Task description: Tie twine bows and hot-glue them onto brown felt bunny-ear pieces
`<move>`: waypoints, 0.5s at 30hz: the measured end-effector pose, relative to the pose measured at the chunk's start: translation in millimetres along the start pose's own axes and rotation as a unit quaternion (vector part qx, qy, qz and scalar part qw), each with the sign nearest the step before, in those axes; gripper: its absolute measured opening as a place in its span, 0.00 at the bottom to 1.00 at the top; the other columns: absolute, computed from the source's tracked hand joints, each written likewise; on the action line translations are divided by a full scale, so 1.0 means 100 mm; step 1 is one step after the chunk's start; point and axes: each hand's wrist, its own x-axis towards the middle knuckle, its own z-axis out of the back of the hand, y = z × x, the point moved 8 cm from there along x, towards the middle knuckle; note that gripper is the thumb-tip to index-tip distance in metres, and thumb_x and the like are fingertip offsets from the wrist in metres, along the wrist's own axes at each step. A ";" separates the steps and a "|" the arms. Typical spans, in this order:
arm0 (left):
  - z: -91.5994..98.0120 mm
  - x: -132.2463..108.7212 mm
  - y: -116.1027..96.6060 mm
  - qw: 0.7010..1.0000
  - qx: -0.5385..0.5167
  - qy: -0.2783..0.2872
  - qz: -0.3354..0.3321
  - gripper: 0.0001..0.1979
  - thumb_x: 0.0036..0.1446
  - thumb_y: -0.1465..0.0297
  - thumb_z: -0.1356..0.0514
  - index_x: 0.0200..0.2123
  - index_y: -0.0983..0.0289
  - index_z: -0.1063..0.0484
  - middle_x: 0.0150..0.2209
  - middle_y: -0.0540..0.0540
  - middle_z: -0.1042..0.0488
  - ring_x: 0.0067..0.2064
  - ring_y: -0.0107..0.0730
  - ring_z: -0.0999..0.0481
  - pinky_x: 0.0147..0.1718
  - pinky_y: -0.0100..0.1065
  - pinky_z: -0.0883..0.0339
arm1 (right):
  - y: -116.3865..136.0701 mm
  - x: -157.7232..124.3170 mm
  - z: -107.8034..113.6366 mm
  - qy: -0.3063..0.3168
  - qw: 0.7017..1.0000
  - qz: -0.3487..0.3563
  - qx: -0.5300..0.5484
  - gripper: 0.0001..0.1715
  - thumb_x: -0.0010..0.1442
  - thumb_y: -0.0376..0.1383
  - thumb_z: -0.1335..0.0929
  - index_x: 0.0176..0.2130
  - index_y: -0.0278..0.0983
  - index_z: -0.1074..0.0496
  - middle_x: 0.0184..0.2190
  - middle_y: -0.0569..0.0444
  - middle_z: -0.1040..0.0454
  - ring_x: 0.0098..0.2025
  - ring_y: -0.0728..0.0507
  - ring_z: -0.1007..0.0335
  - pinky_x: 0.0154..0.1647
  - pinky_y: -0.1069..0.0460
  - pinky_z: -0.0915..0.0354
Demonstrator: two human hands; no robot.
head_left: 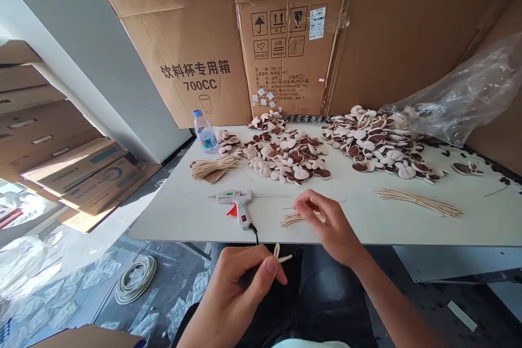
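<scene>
My left hand [244, 283] is closed in front of the table edge, its thumb and forefinger pinching a short cream cord [278, 253] bent into a loop with its ends sticking out. Over the front of the table, my right hand [326, 223] has its thumb and fingers pinched together; whatever they may hold is too small to make out. Beneath it lies a small bunch of thin cream cords [290, 219], partly covered by the hand. To the left, a white glue gun [238, 201] with a red trigger rests on its side, nozzle pointing left.
Brown-and-white plush pieces form one pile [285, 155] mid-table and another [383, 141] at right, some with cord bows. Cord bundles lie left [214, 167] and right [422, 202]. A water bottle [205, 133] stands back left. Cardboard [285, 60] walls the rear; plastic film [468, 92] hangs right.
</scene>
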 end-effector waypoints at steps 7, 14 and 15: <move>0.06 0.06 0.10 0.998 -0.018 -0.035 0.042 0.22 0.80 0.52 0.46 0.44 0.54 0.15 0.28 0.50 0.23 0.34 0.35 0.25 0.41 0.35 0.35 | -0.86 0.63 0.03 -0.043 0.966 -0.156 -0.203 0.13 0.76 0.42 0.27 0.53 0.36 0.21 0.51 0.48 0.18 0.49 0.39 0.19 0.53 0.41 0.22; 0.09 0.05 0.11 0.989 -0.140 -0.028 0.040 0.25 0.80 0.50 0.48 0.37 0.60 0.25 0.28 0.50 0.29 0.30 0.32 0.32 0.33 0.33 0.37 | -1.05 0.77 -0.10 -0.041 0.943 -0.230 -0.238 0.21 0.75 0.42 0.26 0.63 0.38 0.24 0.62 0.45 0.22 0.57 0.36 0.20 0.57 0.37 0.21; 0.10 0.05 0.11 0.989 -0.137 -0.034 0.038 0.25 0.80 0.50 0.48 0.36 0.60 0.27 0.28 0.50 0.29 0.31 0.32 0.32 0.33 0.33 0.38 | -1.06 0.77 -0.11 -0.044 0.945 -0.232 -0.226 0.21 0.75 0.42 0.26 0.63 0.38 0.24 0.62 0.45 0.22 0.57 0.36 0.20 0.57 0.37 0.21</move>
